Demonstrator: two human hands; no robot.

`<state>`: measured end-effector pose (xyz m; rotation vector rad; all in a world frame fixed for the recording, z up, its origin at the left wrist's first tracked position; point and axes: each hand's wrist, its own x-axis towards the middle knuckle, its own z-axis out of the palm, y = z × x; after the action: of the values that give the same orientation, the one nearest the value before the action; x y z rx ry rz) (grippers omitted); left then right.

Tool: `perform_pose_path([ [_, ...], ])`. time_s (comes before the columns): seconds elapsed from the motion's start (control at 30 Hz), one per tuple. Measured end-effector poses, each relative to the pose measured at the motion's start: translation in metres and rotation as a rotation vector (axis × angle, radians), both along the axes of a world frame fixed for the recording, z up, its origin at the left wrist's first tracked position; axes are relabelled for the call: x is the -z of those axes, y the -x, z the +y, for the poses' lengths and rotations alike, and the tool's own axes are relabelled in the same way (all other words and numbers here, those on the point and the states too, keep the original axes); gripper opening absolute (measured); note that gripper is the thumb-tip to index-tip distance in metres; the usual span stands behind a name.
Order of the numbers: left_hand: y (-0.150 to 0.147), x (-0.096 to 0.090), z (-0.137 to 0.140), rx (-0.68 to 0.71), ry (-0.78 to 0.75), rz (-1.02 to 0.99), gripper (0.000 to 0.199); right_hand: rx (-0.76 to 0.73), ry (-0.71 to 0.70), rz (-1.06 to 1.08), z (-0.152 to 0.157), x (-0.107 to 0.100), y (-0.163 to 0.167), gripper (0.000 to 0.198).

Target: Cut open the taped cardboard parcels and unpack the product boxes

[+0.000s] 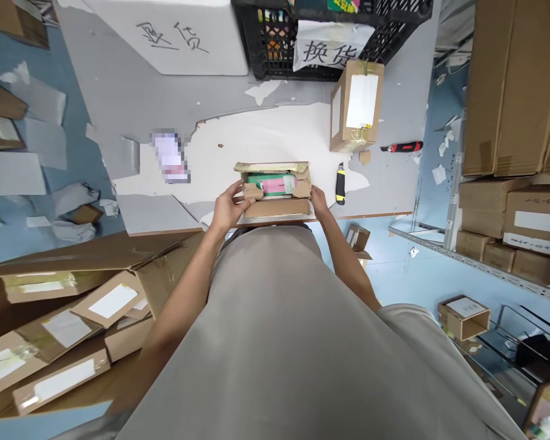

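A: Where do we see the opened cardboard box (pixel 277 209)?

B: We find it at the near edge of the worktable (pixel 110 98), between the two hands, its long front flap folded down toward the person's body.

A: And the fingers of the left hand (pixel 228 206)?

B: We see them clamped on the box's left end, thumb over the near corner by the torn flap, the other fingers against the side.

A: The right hand (pixel 320 201)?

B: Its fingers touch the right end, but part of them is hidden, so we cannot tell how firmly they close.

A: What do we make out inside?

B: A pink-and-green package (pixel 278 184), lying lengthwise between both sets of fingers, touched by neither hand as far as we can see.

A: Anything near the right hand?

B: We have a yellow-and-black utility knife (pixel 340 185) just beside it, and a taped carton (pixel 362 104) farther back.
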<state>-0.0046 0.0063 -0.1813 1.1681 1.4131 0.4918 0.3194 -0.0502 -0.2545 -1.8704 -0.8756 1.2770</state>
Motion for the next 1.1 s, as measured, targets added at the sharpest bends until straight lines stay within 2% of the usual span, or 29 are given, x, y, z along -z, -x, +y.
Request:
perform_pose_path([
  [0.13, 0.028, -0.003, 0.007, 0.013, 0.048, 0.085, 0.089, 0.058, -0.021, -0.089, 0.004, -0.029, 0.017, 0.066],
  [0.2, 0.047, -0.011, 0.008, 0.049, 0.070, 0.271, 0.083, 0.040, -0.072, -0.133, 0.007, -0.044, 0.031, 0.064],
  [0.3, 0.072, -0.035, 0.002, 0.061, 0.012, 0.526, 0.061, -0.045, -0.129, -0.152, 0.013, -0.065, 0.054, 0.057],
  [0.37, 0.081, -0.056, -0.006, 0.033, -0.039, 0.496, 0.050, -0.103, -0.127, -0.129, 0.017, -0.077, 0.069, 0.053],
  [0.47, 0.076, -0.085, -0.017, -0.049, -0.104, 0.307, 0.057, -0.181, -0.102, -0.072, 0.023, -0.092, 0.090, 0.051],
  [0.57, 0.059, -0.099, -0.022, -0.125, -0.151, 0.317, 0.050, -0.234, -0.100, -0.031, 0.026, -0.100, 0.108, 0.043],
  [0.63, 0.049, -0.100, -0.023, -0.155, -0.182, 0.403, 0.043, -0.231, -0.111, -0.045, 0.027, -0.103, 0.118, 0.037],
  [0.73, 0.040, -0.094, -0.022, -0.129, -0.239, 0.456, 0.042, -0.212, -0.141, -0.103, 0.029, -0.110, 0.120, 0.035],
  [0.97, 0.008, -0.083, -0.009, 0.036, -0.238, 0.353, 0.043, -0.186, -0.179, -0.252, 0.017, -0.139, 0.079, 0.045],
  [1.1, -0.006, -0.080, -0.008, 0.076, -0.281, 0.448, 0.039, -0.131, -0.181, -0.252, 0.001, -0.138, 0.069, 0.050],
])
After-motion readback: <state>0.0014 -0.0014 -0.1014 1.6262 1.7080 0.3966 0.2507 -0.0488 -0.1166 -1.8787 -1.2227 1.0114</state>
